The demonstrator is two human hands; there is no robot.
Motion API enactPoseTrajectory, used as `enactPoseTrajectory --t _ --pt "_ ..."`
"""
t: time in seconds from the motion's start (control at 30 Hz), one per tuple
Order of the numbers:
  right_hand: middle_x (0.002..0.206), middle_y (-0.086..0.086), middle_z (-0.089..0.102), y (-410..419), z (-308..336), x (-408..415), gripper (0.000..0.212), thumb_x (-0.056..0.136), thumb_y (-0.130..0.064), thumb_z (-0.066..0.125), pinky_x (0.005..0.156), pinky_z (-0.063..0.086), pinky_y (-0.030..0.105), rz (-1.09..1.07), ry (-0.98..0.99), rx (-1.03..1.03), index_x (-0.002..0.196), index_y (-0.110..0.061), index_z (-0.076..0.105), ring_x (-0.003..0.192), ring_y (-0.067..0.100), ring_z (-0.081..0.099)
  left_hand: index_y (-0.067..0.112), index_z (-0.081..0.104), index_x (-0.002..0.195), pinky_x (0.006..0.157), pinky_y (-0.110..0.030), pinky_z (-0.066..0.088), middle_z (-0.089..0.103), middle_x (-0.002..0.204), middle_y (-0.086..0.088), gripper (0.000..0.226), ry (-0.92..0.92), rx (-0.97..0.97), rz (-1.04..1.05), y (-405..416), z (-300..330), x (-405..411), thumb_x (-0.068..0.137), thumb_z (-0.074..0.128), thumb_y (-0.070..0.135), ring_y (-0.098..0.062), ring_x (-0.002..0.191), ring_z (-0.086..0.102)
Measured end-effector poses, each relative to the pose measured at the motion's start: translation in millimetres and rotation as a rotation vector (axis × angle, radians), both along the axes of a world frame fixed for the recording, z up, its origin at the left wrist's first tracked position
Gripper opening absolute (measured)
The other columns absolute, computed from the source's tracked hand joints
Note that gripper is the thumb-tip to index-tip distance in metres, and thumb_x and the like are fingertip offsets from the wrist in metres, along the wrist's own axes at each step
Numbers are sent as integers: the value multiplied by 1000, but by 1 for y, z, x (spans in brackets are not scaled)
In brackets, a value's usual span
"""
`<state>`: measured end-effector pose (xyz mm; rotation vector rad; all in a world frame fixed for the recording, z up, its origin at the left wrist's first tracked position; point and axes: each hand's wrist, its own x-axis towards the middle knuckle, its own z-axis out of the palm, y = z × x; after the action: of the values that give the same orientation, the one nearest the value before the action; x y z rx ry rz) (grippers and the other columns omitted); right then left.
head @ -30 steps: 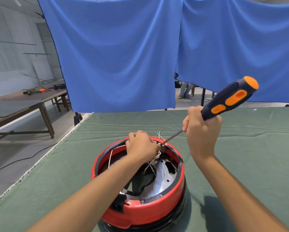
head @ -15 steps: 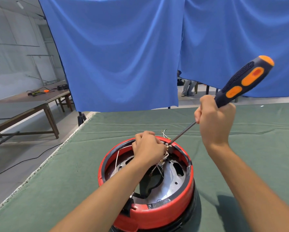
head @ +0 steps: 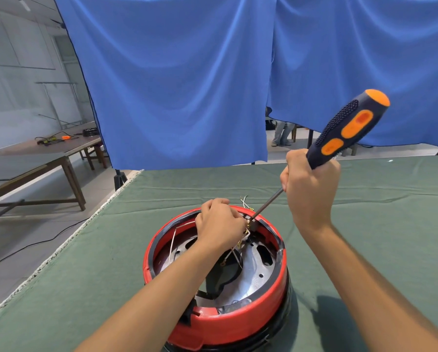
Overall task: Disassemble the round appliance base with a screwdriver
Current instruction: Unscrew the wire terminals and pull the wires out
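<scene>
Your two hands at the far rim of the round appliance base, screwdriver tip seated.

The green-covered desk carries the red round appliance base, open side up, near its front edge; behind hangs the blue curtain. Compared with half a second earlier, the layout matches: your right hand keeps its fist closed round the lower handle of the screwdriver, shaft slanting down-left to the far inner rim. Your left hand, fingers curled, stays over that rim beside the tip, among loose wires; what it grips is hidden.
</scene>
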<state>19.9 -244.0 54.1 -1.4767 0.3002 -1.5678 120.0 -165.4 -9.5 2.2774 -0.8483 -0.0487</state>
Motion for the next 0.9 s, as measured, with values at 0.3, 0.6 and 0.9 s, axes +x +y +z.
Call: enactPoseTrajectory --t 0.3,0.6,0.9 --pt "38 -6 21 -20 5 5 30 82 1 46 37 18 13 46 -15 173 55 -4 35 36 13 24 17 73 84 105 -34 17 43 136 11 15 38 -11 -3 -1 0 0 86 58 16 -11 132 22" --pt "41 -3 26 -54 6 23 31 78 -8 49 38 19 15 41 31 374 55 -15 30 39 16 28 17 72 83 104 -34 17 44 135 11 15 49 -16 -15 -1 0 2 86 57 15 -11 131 22" --pt "46 3 18 -19 2 4 32 77 -3 46 38 17 16 86 -27 103 53 -1 26 42 19 23 17 72 79 101 -32 18 45 133 12 14 38 -13 -21 -2 -2 5 84 59 15 -11 129 23"
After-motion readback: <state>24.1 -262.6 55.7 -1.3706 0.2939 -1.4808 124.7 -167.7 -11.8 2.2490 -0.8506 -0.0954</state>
